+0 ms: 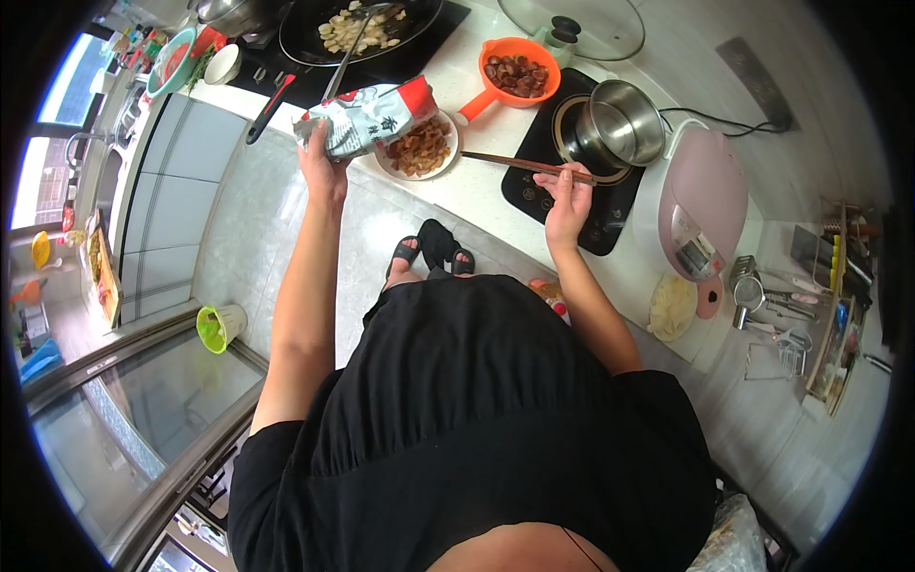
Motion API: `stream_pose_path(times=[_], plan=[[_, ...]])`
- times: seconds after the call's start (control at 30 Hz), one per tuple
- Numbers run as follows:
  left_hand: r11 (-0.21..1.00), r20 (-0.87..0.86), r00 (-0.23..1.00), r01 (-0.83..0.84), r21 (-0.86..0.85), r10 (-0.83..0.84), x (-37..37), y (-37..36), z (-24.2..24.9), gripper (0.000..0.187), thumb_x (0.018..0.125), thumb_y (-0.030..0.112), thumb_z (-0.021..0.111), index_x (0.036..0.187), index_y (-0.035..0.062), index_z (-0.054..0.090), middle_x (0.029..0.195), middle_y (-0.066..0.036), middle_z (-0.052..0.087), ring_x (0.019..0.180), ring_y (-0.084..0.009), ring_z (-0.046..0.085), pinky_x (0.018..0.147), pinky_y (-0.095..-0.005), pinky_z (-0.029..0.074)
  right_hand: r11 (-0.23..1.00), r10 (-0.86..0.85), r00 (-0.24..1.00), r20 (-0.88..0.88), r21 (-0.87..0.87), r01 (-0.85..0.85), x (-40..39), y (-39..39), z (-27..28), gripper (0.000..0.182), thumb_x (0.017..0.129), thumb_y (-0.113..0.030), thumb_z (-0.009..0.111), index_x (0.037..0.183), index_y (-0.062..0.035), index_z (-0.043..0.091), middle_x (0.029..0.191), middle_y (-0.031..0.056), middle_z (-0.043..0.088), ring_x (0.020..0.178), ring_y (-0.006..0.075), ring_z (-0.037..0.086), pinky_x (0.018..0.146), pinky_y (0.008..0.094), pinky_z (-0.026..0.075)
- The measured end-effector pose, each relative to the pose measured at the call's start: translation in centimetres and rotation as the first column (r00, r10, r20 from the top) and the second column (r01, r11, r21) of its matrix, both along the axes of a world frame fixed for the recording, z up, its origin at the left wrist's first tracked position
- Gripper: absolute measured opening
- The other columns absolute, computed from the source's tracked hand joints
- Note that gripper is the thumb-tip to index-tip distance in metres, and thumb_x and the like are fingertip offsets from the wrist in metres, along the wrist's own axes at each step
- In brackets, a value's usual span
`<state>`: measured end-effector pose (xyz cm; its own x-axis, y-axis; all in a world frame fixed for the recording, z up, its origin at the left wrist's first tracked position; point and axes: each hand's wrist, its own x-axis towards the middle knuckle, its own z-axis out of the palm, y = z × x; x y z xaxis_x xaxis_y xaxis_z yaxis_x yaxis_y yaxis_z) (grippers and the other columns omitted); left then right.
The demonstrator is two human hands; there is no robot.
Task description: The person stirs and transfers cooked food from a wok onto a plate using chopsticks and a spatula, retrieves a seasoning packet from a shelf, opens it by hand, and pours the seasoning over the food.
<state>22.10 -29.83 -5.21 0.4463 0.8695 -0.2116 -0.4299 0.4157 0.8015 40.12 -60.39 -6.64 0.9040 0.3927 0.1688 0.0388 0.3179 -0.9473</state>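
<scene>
My left hand [324,170] is closed on the lower left end of a silver-and-red plastic food bag [370,116], held above the counter's edge. Just beyond it lies a white plate [446,170] of browned meat pieces [419,148], partly covered by the bag. In my right hand [568,202] is a pair of wooden chopsticks [500,160], pointing left toward the plate. That hand hovers over the black induction cooker [602,214]. Pale chopped pieces lie in a black wok [315,52] at the top, where a metal spatula [348,59] rests.
An orange strainer [486,97] holds reddish-brown pieces. On the cooker stands a steel pot [620,124], beside a pink rice cooker [705,195]. A glass lid [610,29] lies at the back. The wok's red-and-black handle [272,110] juts past the counter edge. A green-lined bin [221,329] stands on the floor.
</scene>
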Motion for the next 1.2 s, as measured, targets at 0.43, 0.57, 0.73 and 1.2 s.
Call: stream_pose_path(times=[0.43, 0.57, 0.73, 1.2], plan=[[1.0, -0.057, 0.998, -0.012, 0.0, 0.012, -1.5, -0.5, -0.2, 0.045, 0.088, 0.021, 0.063, 0.126, 0.0133, 0.041, 0.112, -0.006, 0.057, 0.097, -0.0206, 0.062, 0.079, -0.0453, 0.055, 1.0, 0.025, 1.0, 0.003, 0.017, -0.025, -0.3, 0.7, 0.2, 0.016, 0.101, -0.016, 0.042, 0.11, -0.0021, 0.043, 0.094, 0.0083, 0.053, 0.078, 0.0185, 0.065, 0.074, 0.0313, 0.055], [1.0, -0.019, 1.0, -0.007, -0.024, 0.007, -2.2, 0.5, -1.0, 0.052, 0.087, 0.023, 0.064, 0.132, 0.0148, 0.038, 0.116, -0.007, 0.055, 0.101, -0.021, 0.06, 0.081, -0.0456, 0.054, 1.0, 0.026, 1.0, 0.0, 0.014, -0.026, -0.1, 1.0, 0.3, 0.016, 0.101, -0.016, 0.042, 0.109, -0.0019, 0.043, 0.094, 0.0083, 0.053, 0.077, 0.0183, 0.064, 0.074, 0.031, 0.055], [0.999, -0.052, 0.997, -0.049, -0.002, 0.049, -3.0, 0.4, -0.5, 0.055, 0.087, 0.023, 0.064, 0.134, 0.0138, 0.038, 0.117, -0.008, 0.054, 0.1, -0.0211, 0.06, 0.08, -0.0443, 0.054, 0.999, 0.033, 0.999, 0.005, -0.006, -0.033, -0.2, 1.0, -0.1, 0.016, 0.101, -0.016, 0.042, 0.108, -0.0017, 0.043, 0.095, 0.0088, 0.053, 0.077, 0.0184, 0.064, 0.073, 0.0304, 0.055], [0.995, -0.053, 0.994, -0.089, 0.039, 0.091, -4.3, 1.0, 0.0, 0.047, 0.087, 0.023, 0.064, 0.127, 0.0115, 0.042, 0.114, -0.007, 0.056, 0.099, -0.0201, 0.06, 0.079, -0.0424, 0.053, 0.999, 0.051, 0.999, 0.013, -0.007, -0.051, -0.3, 1.4, -0.3, 0.017, 0.101, -0.016, 0.042, 0.109, -0.0015, 0.043, 0.094, 0.0093, 0.054, 0.077, 0.0184, 0.065, 0.073, 0.0299, 0.055]])
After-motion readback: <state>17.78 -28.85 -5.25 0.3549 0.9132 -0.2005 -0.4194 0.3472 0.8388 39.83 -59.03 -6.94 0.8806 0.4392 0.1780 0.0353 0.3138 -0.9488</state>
